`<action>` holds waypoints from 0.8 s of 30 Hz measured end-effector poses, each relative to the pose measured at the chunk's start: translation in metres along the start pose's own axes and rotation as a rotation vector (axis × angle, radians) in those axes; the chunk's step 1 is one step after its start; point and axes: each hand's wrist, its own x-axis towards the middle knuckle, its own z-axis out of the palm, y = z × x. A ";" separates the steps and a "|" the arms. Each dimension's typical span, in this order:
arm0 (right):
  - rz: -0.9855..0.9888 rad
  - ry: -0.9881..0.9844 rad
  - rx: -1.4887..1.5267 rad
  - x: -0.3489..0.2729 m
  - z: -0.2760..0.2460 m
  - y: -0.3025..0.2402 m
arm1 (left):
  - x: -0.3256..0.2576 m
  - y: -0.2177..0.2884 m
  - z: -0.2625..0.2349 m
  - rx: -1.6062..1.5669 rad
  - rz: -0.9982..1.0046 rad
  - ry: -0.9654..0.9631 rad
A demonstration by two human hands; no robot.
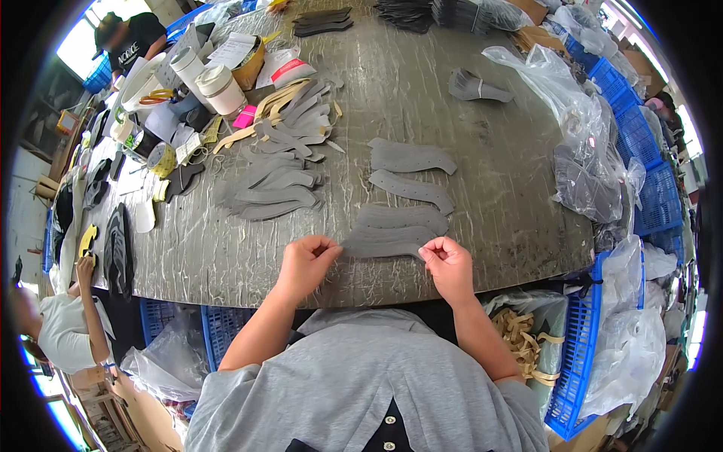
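Grey cloth of the wearer's shirt (pixel 339 384) fills the space just below the near edge of the tabletop (pixel 520 181). Beyond the tabletop's left edge, a co-worker in a pale top (pixel 71 331) has one hand at a yellow piece (pixel 89 241). Long dark pieces (pixel 118 252) lie by that edge, and past the far left corner another person in black (pixel 135 41) leans in. Along the left side stand a yellow tape roll (pixel 161 160) and a white jar (pixel 221 89) amid clutter. Next comes a loose heap of grey strips (pixel 275 188), with tan strips (pixel 280 99) behind it.

Close to the middle of the near edge, the person's left hand (pixel 305 264) pinches the left tip of the nearest grey strip (pixel 388 247) between thumb and forefinger, the other fingers curled. This strip lies nearly flat, wavy in outline — more grey strips (pixel 403 218) are layered just behind it, then a single perforated strip (pixel 413 190) and another group (pixel 410 156). The right hand (pixel 450 267) pinches the strip's right end, fingertips pressed together.

Toward the far right corner rests a banded dark bundle (pixel 478 87). Clear plastic bags (pixel 591 184) crowd the right edge, one with dark contents — blue crates (pixel 655 196) stand beyond.
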 end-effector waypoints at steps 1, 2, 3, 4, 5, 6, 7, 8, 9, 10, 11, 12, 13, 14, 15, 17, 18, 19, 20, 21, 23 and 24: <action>-0.026 0.040 -0.006 0.002 0.001 0.003 | 0.005 -0.004 0.004 0.023 0.008 -0.005; -0.050 0.084 -0.010 0.005 0.002 0.008 | 0.009 -0.006 0.006 0.047 0.016 -0.014; -0.074 0.127 -0.015 0.007 0.002 0.011 | 0.012 -0.005 0.007 0.079 -0.001 -0.014; -0.063 0.114 -0.042 0.008 0.001 0.013 | 0.014 -0.005 0.008 0.111 -0.017 -0.015; -0.053 0.102 -0.070 0.009 -0.001 0.014 | 0.016 -0.005 0.009 0.143 -0.033 -0.017; -0.043 0.090 -0.097 0.010 -0.002 0.014 | 0.018 -0.005 0.009 0.139 -0.043 -0.027; -0.029 0.087 -0.101 0.010 -0.002 0.014 | 0.018 -0.006 0.008 0.134 -0.053 -0.036; -0.017 0.081 -0.104 0.010 -0.001 0.012 | 0.019 -0.007 0.007 0.129 -0.063 -0.043; -0.005 0.076 -0.108 0.010 0.000 0.010 | 0.020 -0.008 0.007 0.153 -0.054 -0.049; 0.007 0.071 -0.116 0.011 -0.001 0.008 | 0.021 -0.008 0.007 0.176 -0.046 -0.054; 0.020 0.064 -0.122 0.011 -0.002 0.007 | 0.021 -0.009 0.006 0.201 -0.040 -0.057; 0.033 0.057 -0.128 0.011 -0.003 0.006 | 0.021 -0.008 0.006 0.219 -0.050 -0.062; 0.045 0.055 -0.127 0.010 -0.003 0.005 | 0.022 -0.005 0.006 0.236 -0.061 -0.067; 0.057 0.053 -0.126 0.010 -0.003 0.003 | 0.022 -0.004 0.007 0.254 -0.071 -0.072; 0.069 0.052 -0.125 0.010 -0.003 0.001 | 0.023 -0.005 0.007 0.258 -0.074 -0.068; 0.066 0.052 -0.126 0.010 -0.002 0.001 | 0.024 -0.007 0.008 0.265 -0.078 -0.062; 0.065 0.054 -0.126 0.010 -0.002 0.001 | 0.024 -0.007 0.009 0.271 -0.078 -0.061; 0.067 0.052 -0.125 0.010 -0.002 0.000 | 0.024 -0.006 0.009 0.277 -0.078 -0.059; 0.068 0.051 -0.124 0.010 -0.002 -0.001 | 0.024 -0.006 0.009 0.283 -0.076 -0.057; 0.070 0.049 -0.123 0.010 -0.002 -0.001 | 0.025 -0.007 0.009 0.282 -0.074 -0.061; 0.069 0.048 -0.131 0.010 -0.002 -0.001 | 0.026 -0.009 0.009 0.280 -0.071 -0.066; 0.069 0.046 -0.135 0.010 -0.001 -0.001 | 0.026 -0.008 0.009 0.278 -0.069 -0.065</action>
